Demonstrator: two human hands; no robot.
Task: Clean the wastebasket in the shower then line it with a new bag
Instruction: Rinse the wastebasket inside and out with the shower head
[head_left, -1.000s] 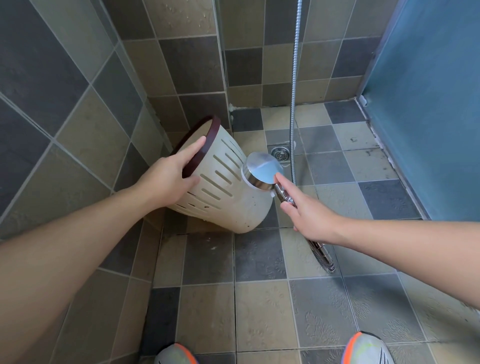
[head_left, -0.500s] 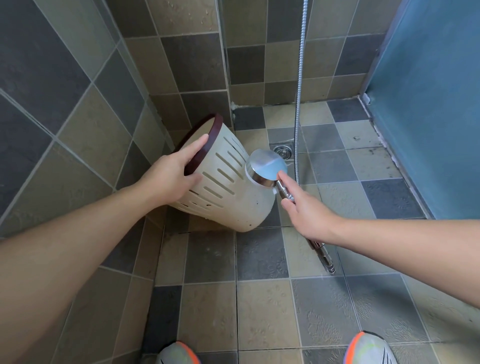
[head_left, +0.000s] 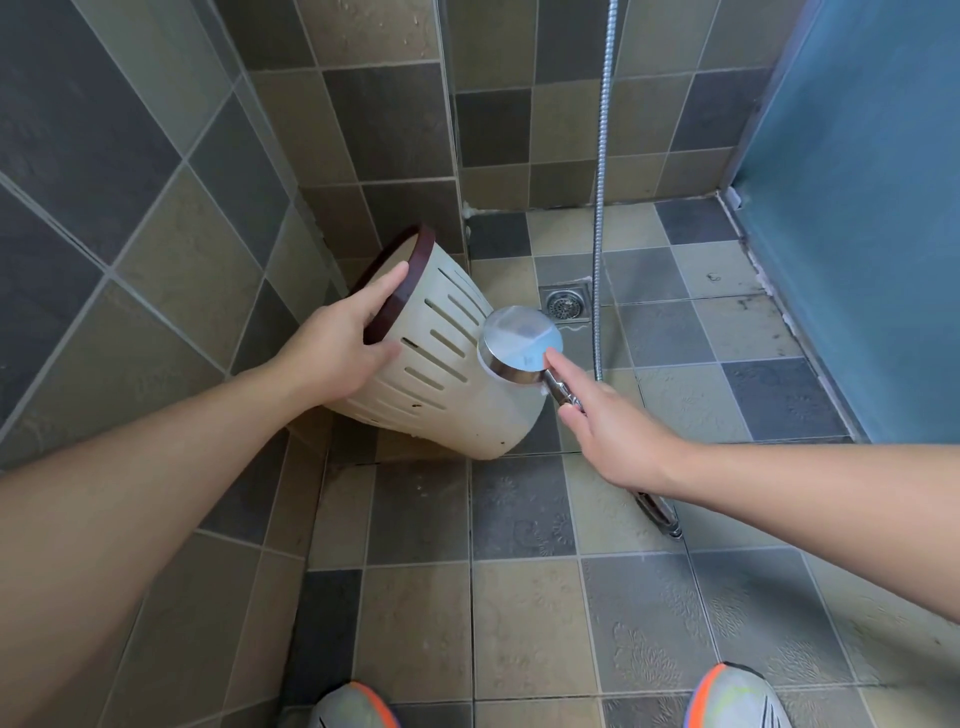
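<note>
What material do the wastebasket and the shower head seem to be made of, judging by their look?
The wastebasket looks like moulded plastic: matte cream wall with cut slots and a separate dark brown rim, which the left hand grips. The shower head looks like chromed or polished metal, perhaps plated plastic: its back mirrors the light. The right hand holds its shiny handle; the hose looks like ribbed metal.

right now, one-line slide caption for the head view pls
Left hand tilts a slotted cream wastebasket by its dark rim while the right hand holds a chrome shower head against its side, near the floor drain.
</note>
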